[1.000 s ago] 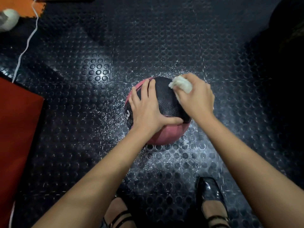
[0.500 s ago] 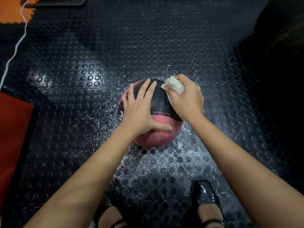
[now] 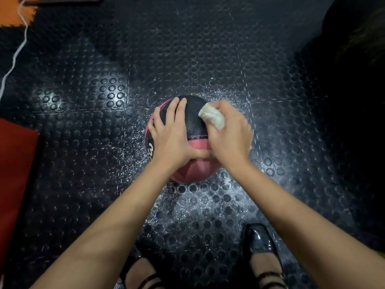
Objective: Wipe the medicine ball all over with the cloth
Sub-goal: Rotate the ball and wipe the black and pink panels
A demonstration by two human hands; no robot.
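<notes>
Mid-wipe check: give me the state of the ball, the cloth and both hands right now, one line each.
medicine ball: resting on the studded floor mat, held from above.
cloth: bunched up, pressed on the ball's upper right.
left hand: fingers spread flat on the ball's top, steadying it.
right hand: grips the cloth.

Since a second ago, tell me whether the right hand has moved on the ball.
Yes. The right hand, gripping the cloth, slid toward the person across the ball, now covering the left hand's thumb tip.
</notes>
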